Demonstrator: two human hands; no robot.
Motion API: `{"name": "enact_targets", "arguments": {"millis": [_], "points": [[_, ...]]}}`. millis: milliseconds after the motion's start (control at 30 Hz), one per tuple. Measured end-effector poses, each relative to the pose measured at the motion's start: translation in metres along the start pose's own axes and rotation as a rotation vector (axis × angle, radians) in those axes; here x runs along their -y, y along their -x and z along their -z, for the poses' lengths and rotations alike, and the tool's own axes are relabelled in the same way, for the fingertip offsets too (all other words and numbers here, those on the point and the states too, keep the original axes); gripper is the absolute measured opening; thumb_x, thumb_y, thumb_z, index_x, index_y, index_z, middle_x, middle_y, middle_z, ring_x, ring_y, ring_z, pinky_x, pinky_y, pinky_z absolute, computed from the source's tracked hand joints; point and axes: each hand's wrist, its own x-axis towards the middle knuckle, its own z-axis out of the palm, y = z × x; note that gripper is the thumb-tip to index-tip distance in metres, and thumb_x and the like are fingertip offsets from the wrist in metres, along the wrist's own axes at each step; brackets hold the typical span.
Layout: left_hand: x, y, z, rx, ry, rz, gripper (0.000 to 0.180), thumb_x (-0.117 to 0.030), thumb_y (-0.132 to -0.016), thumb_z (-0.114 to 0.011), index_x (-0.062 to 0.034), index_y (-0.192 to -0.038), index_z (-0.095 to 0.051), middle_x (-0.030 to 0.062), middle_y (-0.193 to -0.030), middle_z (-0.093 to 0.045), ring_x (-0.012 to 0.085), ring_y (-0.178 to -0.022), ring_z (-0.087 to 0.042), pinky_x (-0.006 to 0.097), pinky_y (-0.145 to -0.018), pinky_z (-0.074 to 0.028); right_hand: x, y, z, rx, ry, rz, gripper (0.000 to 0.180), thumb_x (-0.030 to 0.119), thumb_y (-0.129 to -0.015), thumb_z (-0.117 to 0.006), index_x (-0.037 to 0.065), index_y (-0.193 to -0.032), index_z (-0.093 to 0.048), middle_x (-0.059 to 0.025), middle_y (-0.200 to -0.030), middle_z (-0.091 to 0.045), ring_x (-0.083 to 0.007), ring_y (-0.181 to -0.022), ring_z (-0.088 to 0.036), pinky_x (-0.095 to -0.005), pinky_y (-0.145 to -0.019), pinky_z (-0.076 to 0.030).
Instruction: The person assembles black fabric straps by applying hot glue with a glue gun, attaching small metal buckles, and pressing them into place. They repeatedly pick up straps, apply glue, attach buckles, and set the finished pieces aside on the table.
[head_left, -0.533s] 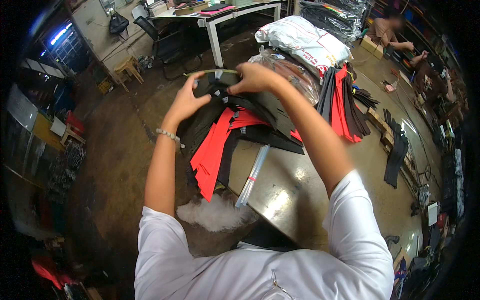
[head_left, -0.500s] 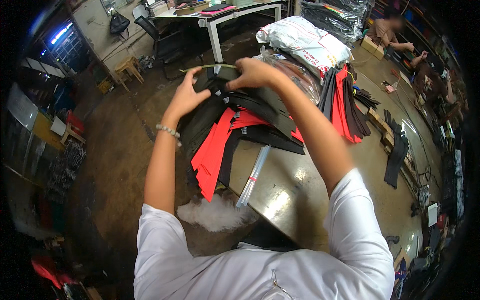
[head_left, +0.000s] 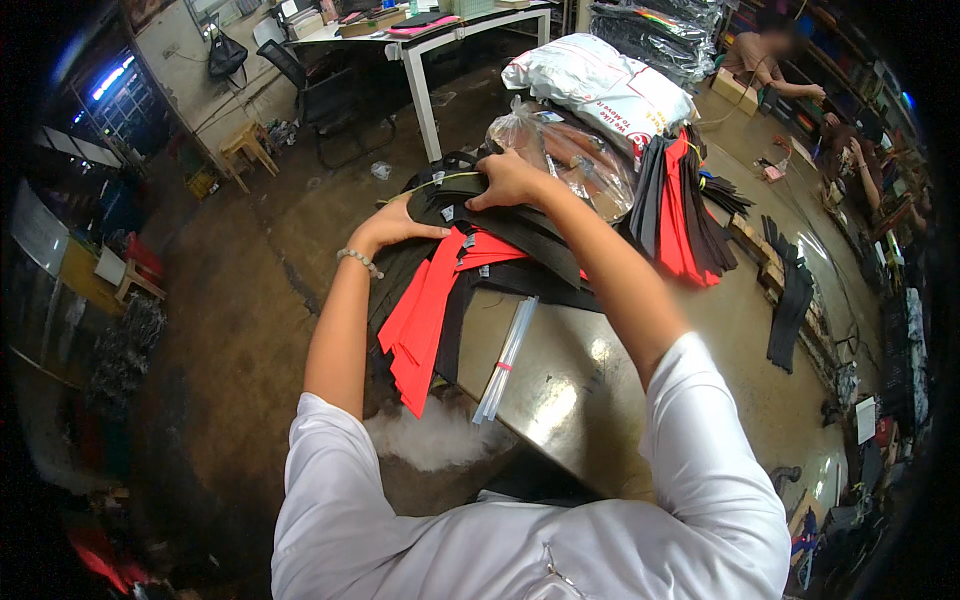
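Observation:
Both my hands are on a bundle of black fabric strips (head_left: 470, 187) that lies on top of a pile at the table's left corner. My left hand (head_left: 400, 222) grips its left side, thumb on top and fingers mostly hidden. My right hand (head_left: 512, 182) clasps the far right part between thumb and fingers. A thin yellow-green cord (head_left: 440, 180) runs across the bundle between my hands. Under it fan out red strips (head_left: 425, 310) and more black strips (head_left: 540, 280), some with small white labels.
Clear plastic sticks (head_left: 507, 360) banded in red lie on the table (head_left: 560, 400). Beyond are a clear bag (head_left: 580, 165), a white sack (head_left: 600, 85) and hanging red and black strips (head_left: 680, 215). Two people sit at the far right. White fluff (head_left: 430, 440) lies below the table edge.
My hands have come down and nearer to me, closing in on the black bundle. The left thumb now lies across the strips. The view has shifted slightly.

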Motion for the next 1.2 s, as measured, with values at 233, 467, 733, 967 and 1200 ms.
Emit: {"name": "enact_targets", "arguments": {"millis": [233,467,733,967,1200], "points": [[-0.022,0.015,-0.016,-0.27,-0.349,0.139,0.108,-0.045,-0.058,-0.083,0.0113,-0.138,-0.039,0.0324,-0.135,-0.049,0.0368,-0.127,-0.051,0.038,-0.106,-0.04,0.014,0.018,0.003,0.162,0.077,0.042,0.075,0.058,-0.063,-0.079,-0.002,-0.107,-0.067,-0.0279,-0.111,-0.062,-0.041,-0.113,-0.055,-0.0432,-0.095,-0.045],[-0.063,0.036,-0.008,-0.416,-0.313,0.143,0.097,-0.049,-0.066,-0.077,0.0081,-0.137,-0.042,0.0322,-0.129,-0.054,0.0388,-0.122,-0.054,0.04,-0.103,-0.043,0.003,0.017,0.035,0.065,-0.145,0.11,0.063,0.047,-0.071,-0.077,0.0,-0.112,-0.064,-0.0259,-0.107,-0.065,-0.0377,-0.104,-0.062,-0.0426,-0.089,-0.049],[-0.032,0.065,-0.083,-0.362,-0.395,0.332,0.145,-0.063,-0.044,-0.087,-0.0061,-0.153,-0.01,0.0334,-0.15,-0.026,0.0482,-0.142,-0.02,0.064,-0.111,-0.017,-0.002,0.071,-0.03,0.082,0.164,0.059,0.137,0.061,-0.04,-0.088,0.026,-0.153,-0.018,-0.0217,-0.126,-0.058,-0.0424,-0.122,-0.044,-0.046,-0.103,-0.035],[-0.041,0.071,-0.067,-0.295,-0.358,0.252,0.132,-0.059,-0.05,-0.086,-0.0086,-0.151,-0.018,0.0361,-0.138,-0.042,0.0488,-0.128,-0.043,0.057,-0.104,-0.036,0.003,0.098,-0.032,-0.111,0.157,0.131,0.118,0.041,-0.049,-0.085,0.022,-0.15,-0.026,-0.0209,-0.107,-0.064,-0.0388,-0.107,-0.054,-0.042,-0.094,-0.04],[-0.05,0.085,-0.108,-0.45,-0.593,0.095,0.129,-0.04,-0.05,-0.091,-0.0078,-0.15,-0.017,0.0321,-0.115,-0.06,0.0469,-0.104,-0.06,0.05,-0.089,-0.049,-0.014,0.104,-0.043,-0.042,0.176,0.122,0.129,0.046,-0.046,-0.088,0.03,-0.153,-0.018,-0.0222,-0.115,-0.061,-0.0409,-0.113,-0.05,-0.0477,-0.097,-0.036]]}}
